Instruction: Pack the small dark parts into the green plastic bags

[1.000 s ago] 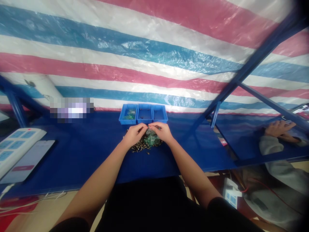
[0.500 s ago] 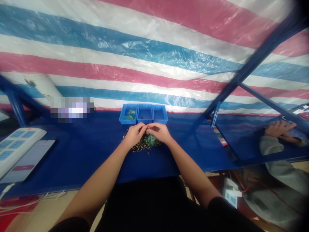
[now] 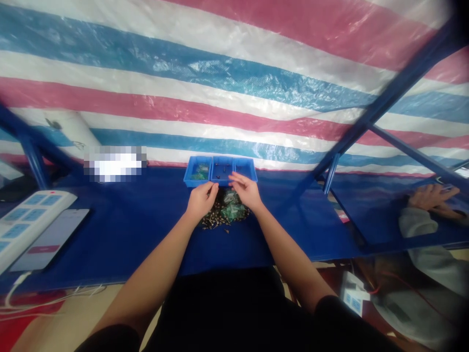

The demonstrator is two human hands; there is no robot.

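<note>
Both of my hands hover over a small heap of green circuit boards and dark metal parts (image 3: 225, 213) on the blue table. My left hand (image 3: 200, 199) is curled in a pinch near the front rim of the left blue bin (image 3: 198, 172); what it holds is too small to name. My right hand (image 3: 246, 190) reaches toward the middle blue bin (image 3: 221, 170), fingers pressed together at its front edge. A third blue bin (image 3: 245, 169) stands at the right of the row. The left bin holds green pieces and the middle bin a few dark bits.
A white power strip (image 3: 25, 217) and a phone (image 3: 51, 238) lie at the table's left end. Blue frame bars (image 3: 370, 115) cross on the right. Another person's hand (image 3: 432, 196) and grey sleeve rest on the neighbouring table. A striped tarpaulin (image 3: 220, 88) hangs behind.
My hands have parted: they were joined over the heap, and now the right one has moved up to the middle bin while the left stays pinched. The camera tilted slightly.
</note>
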